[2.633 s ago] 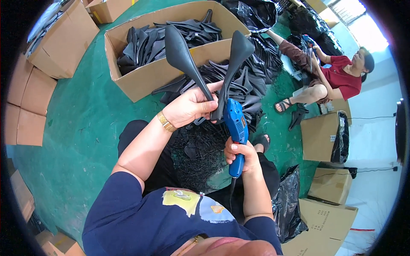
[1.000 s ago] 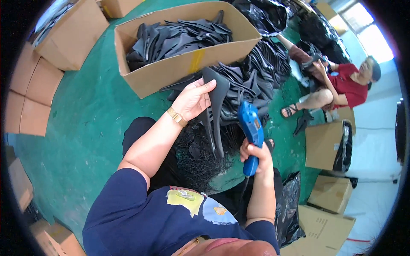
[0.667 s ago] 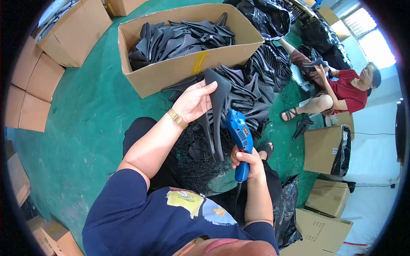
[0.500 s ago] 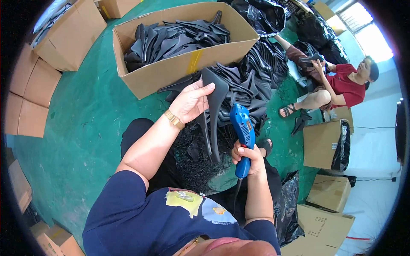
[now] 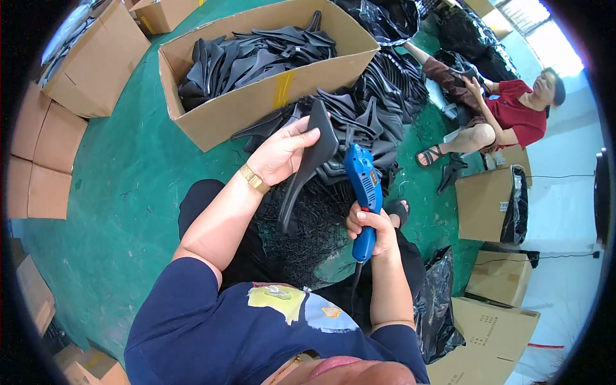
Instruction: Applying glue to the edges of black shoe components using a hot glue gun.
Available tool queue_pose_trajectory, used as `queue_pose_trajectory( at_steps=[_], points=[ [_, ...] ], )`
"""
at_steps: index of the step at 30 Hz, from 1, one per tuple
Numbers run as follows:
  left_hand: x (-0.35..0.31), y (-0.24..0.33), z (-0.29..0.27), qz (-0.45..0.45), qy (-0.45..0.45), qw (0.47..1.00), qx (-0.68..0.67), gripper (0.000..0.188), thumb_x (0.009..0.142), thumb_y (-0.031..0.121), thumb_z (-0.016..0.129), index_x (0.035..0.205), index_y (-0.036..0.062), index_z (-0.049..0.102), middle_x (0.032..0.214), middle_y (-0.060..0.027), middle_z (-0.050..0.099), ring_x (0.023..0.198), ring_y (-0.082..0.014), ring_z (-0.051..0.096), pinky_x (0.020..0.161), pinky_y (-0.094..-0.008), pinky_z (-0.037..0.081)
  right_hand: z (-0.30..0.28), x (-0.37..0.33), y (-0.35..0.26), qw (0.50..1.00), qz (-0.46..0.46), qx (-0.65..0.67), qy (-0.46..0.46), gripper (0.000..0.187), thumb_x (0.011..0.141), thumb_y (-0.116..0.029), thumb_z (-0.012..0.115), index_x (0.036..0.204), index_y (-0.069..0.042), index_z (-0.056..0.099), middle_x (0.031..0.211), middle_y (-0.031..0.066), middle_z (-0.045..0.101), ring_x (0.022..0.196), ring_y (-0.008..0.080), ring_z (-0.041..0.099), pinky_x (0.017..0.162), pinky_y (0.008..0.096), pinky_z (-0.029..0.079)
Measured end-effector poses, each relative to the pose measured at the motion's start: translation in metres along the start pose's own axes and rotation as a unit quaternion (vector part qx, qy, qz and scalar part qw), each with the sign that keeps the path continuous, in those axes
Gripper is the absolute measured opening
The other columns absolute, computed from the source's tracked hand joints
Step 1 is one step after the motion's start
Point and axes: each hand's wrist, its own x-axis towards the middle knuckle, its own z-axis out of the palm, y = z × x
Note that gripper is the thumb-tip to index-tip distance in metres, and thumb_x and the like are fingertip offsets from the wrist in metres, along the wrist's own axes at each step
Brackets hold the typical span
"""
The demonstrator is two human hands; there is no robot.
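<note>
My left hand (image 5: 282, 149) is closed round the wide end of a black moulded plastic part (image 5: 314, 151), whose narrow leg slants down and to the left. In my right hand (image 5: 374, 229) is a blue corded power tool (image 5: 364, 176), gripped by its handle with the head pointing up. The head of the tool stands close to the right of the plastic part, seemingly apart from it. A black cord (image 5: 355, 282) runs down from the handle. Beneath both hands lies a heap of thin black trimmings (image 5: 301, 247).
Ahead stands a large open cardboard box (image 5: 224, 99) filled with similar black parts. More such parts (image 5: 378, 122) are piled against its right side. A co-worker in red (image 5: 513, 109) sits at the right, holding a dark part. Cartons (image 5: 58, 138) line the left, a black plastic bag (image 5: 439, 308) the right.
My left hand has turned the plastic part, so its leg now swings down to the left. The power tool has shifted up slightly. The view has moved a little.
</note>
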Motion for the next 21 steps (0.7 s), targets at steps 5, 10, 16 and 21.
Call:
queue_pose_trajectory(
  at_steps=[5, 10, 16, 21],
  points=[
    [0.003, 0.001, -0.005, 0.032, 0.061, 0.998, 0.011, 0.038, 0.091, 0.018, 0.055, 0.129, 0.0143, 0.047, 0.102, 0.003, 0.062, 0.084, -0.0057, 0.062, 0.067, -0.0221, 0.052, 0.004, -0.005, 0.0, 0.999, -0.006, -0.051, 0.017, 0.021, 0.071, -0.016, 0.066, 0.076, -0.006, 0.048, 0.062, 0.0017, 0.043, 0.055, 0.0133, 0.045, 0.05, 0.0274, 0.042],
    [0.002, -0.001, -0.003, 0.041, 0.072, 0.996, 0.019, 0.039, 0.091, 0.019, 0.055, 0.129, 0.0146, 0.047, 0.102, 0.0029, 0.062, 0.082, -0.0062, 0.062, 0.064, -0.0239, 0.053, 0.009, -0.004, 0.003, 0.997, -0.001, -0.072, 0.042, 0.025, 0.069, -0.016, 0.069, 0.08, -0.004, 0.049, 0.063, 0.0026, 0.044, 0.055, 0.014, 0.047, 0.05, 0.0279, 0.043],
    [-0.001, 0.0, 0.001, 0.025, 0.06, 0.998, 0.018, 0.041, 0.091, 0.018, 0.054, 0.131, 0.0154, 0.046, 0.102, 0.0026, 0.063, 0.082, -0.0068, 0.063, 0.064, -0.0249, 0.054, 0.0, -0.002, 0.007, 0.999, 0.016, -0.035, 0.012, 0.026, 0.07, -0.014, 0.071, 0.085, -0.002, 0.053, 0.066, 0.0038, 0.05, 0.056, 0.0143, 0.051, 0.051, 0.0284, 0.047],
    [-0.001, -0.002, -0.001, 0.016, 0.042, 0.999, 0.014, 0.042, 0.092, 0.018, 0.054, 0.133, 0.0159, 0.044, 0.103, 0.0025, 0.062, 0.082, -0.0068, 0.063, 0.064, -0.0251, 0.053, -0.001, -0.001, 0.009, 1.0, 0.022, -0.012, -0.013, 0.024, 0.07, -0.016, 0.07, 0.083, -0.003, 0.053, 0.065, 0.0032, 0.049, 0.055, 0.014, 0.049, 0.051, 0.0283, 0.045]
  ],
)
